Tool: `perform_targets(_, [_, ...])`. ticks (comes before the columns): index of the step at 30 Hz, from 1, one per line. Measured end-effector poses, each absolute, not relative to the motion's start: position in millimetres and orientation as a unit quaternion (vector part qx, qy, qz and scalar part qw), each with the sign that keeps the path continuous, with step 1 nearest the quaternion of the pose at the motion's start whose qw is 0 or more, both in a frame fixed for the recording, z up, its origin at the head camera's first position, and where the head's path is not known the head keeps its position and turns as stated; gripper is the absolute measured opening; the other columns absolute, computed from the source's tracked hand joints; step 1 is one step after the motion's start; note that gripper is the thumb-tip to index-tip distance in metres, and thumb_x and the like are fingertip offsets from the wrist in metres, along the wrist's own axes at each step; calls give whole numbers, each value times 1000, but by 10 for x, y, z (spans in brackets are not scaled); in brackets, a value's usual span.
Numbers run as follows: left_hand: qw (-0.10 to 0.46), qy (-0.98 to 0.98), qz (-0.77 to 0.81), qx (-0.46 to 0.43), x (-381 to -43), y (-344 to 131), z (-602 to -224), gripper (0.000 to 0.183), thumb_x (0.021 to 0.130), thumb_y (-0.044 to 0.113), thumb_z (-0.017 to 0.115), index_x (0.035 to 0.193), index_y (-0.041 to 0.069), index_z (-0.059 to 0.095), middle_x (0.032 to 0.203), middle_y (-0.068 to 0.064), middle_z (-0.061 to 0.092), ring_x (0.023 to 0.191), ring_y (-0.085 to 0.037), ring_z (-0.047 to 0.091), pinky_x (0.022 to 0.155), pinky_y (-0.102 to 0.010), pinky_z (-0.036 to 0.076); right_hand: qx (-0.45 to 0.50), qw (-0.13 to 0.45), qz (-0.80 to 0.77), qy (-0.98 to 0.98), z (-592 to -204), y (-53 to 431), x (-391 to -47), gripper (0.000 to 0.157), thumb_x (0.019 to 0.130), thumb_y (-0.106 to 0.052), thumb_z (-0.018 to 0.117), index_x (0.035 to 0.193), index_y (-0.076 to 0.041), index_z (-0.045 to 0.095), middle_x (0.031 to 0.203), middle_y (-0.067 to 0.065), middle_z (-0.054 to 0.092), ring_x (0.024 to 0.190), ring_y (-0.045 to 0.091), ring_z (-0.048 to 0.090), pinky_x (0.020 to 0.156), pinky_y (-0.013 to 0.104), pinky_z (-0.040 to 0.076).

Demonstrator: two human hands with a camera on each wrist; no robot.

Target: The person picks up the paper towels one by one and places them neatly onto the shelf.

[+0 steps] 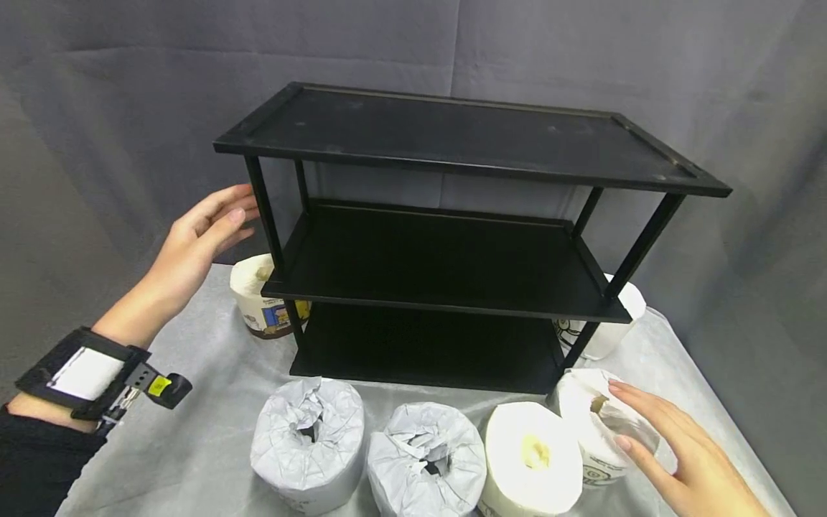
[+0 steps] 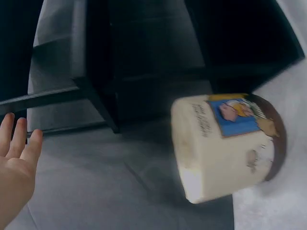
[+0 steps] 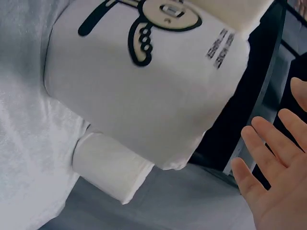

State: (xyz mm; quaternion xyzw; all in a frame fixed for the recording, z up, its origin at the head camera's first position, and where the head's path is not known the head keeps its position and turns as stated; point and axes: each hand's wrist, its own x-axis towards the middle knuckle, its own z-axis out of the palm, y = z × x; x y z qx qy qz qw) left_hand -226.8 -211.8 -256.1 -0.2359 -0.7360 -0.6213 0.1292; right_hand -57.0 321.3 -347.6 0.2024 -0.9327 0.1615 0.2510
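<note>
A black three-tier shelf rack [image 1: 426, 251] stands at the centre of the head view. My left hand [image 1: 209, 226] is raised at its left side, fingers extended close to the left posts and holding nothing. Below that hand, a toilet roll in a cartoon-printed wrapper [image 1: 258, 305] is partly hidden behind the rack; its blue picture shows in the left wrist view. At the lower right, my right hand [image 1: 685, 449] hovers with relaxed, spread fingers beside a white toilet roll with a torn top [image 1: 581, 424]. The right wrist view shows a printed roll [image 3: 144, 100] apart from those fingers.
In front of the rack stand two rolls in crinkled grey-white wrap, one to the left [image 1: 310, 445] and one nearer the middle [image 1: 426, 459], then a cream roll [image 1: 533, 456]. Another white roll [image 1: 620, 323] sits behind the right posts. Grey cloth [image 1: 174, 438] covers the table.
</note>
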Motion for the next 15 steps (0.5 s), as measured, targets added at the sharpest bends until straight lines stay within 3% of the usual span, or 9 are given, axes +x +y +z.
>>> perform_targets(6, [131,-688,-677,-227,-2375,-2031,-2460,37,91,15,58,127,10,50,109,8,67,103,-6,61,85,-7,48,224,259,127,-931,-3462,3204,-575,71,62,-11,80,129,-15,57,129,0,62,126,-14,32,107,-2,14])
perform_targets(15, [152,-665,-701,-209,-2522,-1942,-2443,30,89,17,61,118,13,56,99,9,66,90,-6,65,79,-10,53,246,242,109,-932,-3612,3259,-629,62,63,-23,81,121,-16,62,118,2,68,120,-7,40,105,-1,13])
